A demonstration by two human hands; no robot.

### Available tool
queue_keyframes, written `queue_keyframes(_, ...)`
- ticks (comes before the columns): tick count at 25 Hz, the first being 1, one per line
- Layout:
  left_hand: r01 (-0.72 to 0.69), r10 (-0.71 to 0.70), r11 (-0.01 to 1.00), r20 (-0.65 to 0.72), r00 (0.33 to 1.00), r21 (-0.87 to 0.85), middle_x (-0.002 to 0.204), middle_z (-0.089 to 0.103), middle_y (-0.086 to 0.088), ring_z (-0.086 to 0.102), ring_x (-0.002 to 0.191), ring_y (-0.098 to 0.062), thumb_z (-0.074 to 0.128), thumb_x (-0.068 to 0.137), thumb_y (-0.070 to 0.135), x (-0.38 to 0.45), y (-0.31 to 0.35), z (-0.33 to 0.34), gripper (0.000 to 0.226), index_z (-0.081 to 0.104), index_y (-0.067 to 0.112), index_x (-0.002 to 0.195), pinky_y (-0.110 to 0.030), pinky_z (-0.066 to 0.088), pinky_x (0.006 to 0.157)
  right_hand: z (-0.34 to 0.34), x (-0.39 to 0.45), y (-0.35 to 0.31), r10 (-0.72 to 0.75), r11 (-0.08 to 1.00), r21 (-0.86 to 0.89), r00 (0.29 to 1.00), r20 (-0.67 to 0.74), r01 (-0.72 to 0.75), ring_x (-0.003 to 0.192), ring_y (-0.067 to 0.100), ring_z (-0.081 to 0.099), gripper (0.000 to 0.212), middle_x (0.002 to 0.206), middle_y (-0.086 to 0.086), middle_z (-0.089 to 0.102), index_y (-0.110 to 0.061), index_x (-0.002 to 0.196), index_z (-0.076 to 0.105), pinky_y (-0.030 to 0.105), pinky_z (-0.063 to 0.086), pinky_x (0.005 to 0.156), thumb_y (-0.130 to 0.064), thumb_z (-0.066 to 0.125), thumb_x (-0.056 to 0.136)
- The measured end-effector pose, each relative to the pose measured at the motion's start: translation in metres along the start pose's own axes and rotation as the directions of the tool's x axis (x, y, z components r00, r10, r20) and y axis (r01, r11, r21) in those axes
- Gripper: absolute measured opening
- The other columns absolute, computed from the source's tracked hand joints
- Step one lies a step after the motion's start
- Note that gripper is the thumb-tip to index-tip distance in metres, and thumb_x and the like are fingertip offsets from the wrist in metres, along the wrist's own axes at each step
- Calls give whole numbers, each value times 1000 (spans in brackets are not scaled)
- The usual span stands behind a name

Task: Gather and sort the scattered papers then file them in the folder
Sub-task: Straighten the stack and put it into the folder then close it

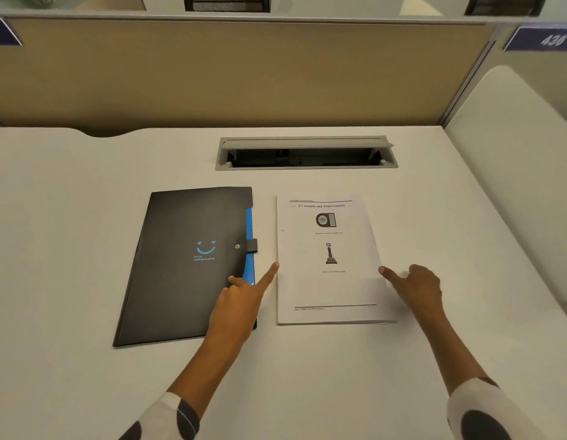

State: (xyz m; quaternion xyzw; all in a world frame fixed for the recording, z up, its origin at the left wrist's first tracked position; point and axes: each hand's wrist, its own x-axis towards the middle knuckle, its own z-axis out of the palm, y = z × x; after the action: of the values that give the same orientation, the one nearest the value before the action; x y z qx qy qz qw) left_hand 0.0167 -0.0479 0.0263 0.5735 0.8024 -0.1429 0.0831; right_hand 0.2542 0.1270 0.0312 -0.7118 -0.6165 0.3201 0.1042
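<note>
A neat stack of white printed papers (326, 287) lies on the desk, its top sheet headed "Awards and Achievements" with two small pictures. To its left lies a closed black folder (180, 265) with a blue smile print, a blue inner edge and a snap tab. My left hand (244, 300) rests over the folder's lower right corner, its index finger touching the stack's left edge. My right hand (415, 287) is beside the stack, with an outstretched fingertip at its right edge. Neither hand holds anything.
A grey cable hatch (307, 154) stands open in the white desk (85, 217) just behind the papers. A tan partition wall (212, 74) closes the back. A second white desk surface (514, 154) adjoins on the right.
</note>
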Motion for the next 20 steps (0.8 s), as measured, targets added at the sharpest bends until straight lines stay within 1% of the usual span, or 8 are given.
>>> queue_keyframes(2, -61, 60, 998, 28, 998, 24, 133, 35, -43, 67, 86, -30, 41, 90, -10, 2, 11, 3, 96, -27, 42, 135, -37, 54, 81, 6, -3, -9, 3, 996, -92, 999, 34, 0, 103, 40, 54, 53, 106, 25, 56, 0, 75, 49, 37, 40, 76, -51, 63, 81)
queue_keyframes(5, -87, 83, 995, 75, 994, 52, 135, 26, -48, 60, 104, -48, 34, 90, -15, 3, 20, 5, 93, -20, 44, 139, -49, 53, 88, 16, -4, -17, 0, 988, -157, 999, 46, 8, 109, 40, 51, 60, 118, 26, 50, 6, 101, 56, 39, 42, 83, -50, 64, 81)
queue_keyframes(8, -86, 81, 993, 70, 994, 74, 135, 27, -48, 55, 110, -52, 33, 91, -16, 5, 22, 7, 92, -19, 42, 140, -50, 53, 86, 21, -3, -21, -3, 996, -93, 998, 70, 9, 106, 38, 51, 59, 117, 26, 55, 6, 105, 54, 35, 37, 74, -46, 67, 80)
queue_keyframes(12, -94, 89, 992, 70, 994, 83, 136, 27, -47, 53, 112, -51, 33, 92, -13, 7, 21, 10, 88, -18, 40, 141, -50, 52, 87, 22, 2, -24, 49, 996, 66, 994, 102, -56, 111, 36, 53, 60, 117, 17, 58, 3, 117, 49, 36, 42, 80, -37, 73, 78)
queue_keyframes(13, -93, 87, 992, 75, 993, 83, 137, 27, -46, 53, 113, -51, 34, 93, -12, 7, 21, 10, 88, -18, 39, 141, -50, 52, 87, 21, 2, -25, 55, 994, 91, 991, 121, -67, 107, 35, 55, 55, 111, 16, 59, 2, 113, 52, 36, 42, 78, -35, 73, 78)
queue_keyframes(15, -94, 88, 992, 74, 993, 81, 137, 26, -46, 52, 113, -51, 33, 93, -11, 7, 22, 9, 87, -19, 39, 141, -50, 52, 87, 18, 7, -24, 67, 983, 156, 985, 162, -92, 84, 33, 55, 34, 84, 11, 58, -2, 82, 57, 33, 39, 67, -33, 72, 79)
queue_keyframes(17, -92, 85, 993, 80, 993, 78, 137, 27, -46, 52, 113, -51, 34, 93, -10, 6, 22, 8, 86, -18, 39, 141, -50, 52, 87, 11, 11, -26, 96, 951, 266, 968, 234, -159, 67, 28, 49, 38, 66, 9, 51, -8, 62, 46, 31, 35, 61, -28, 71, 81)
queue_keyframes(20, -88, 80, 993, 99, 992, 77, 138, 26, -46, 52, 114, -51, 35, 93, -9, 5, 23, 7, 86, -18, 39, 141, -51, 51, 88, -2, 13, -28, 138, 859, 412, 913, 384, -303, 67, 27, 58, 21, 76, 12, 60, -1, 82, 58, 33, 47, 59, -19, 67, 85)
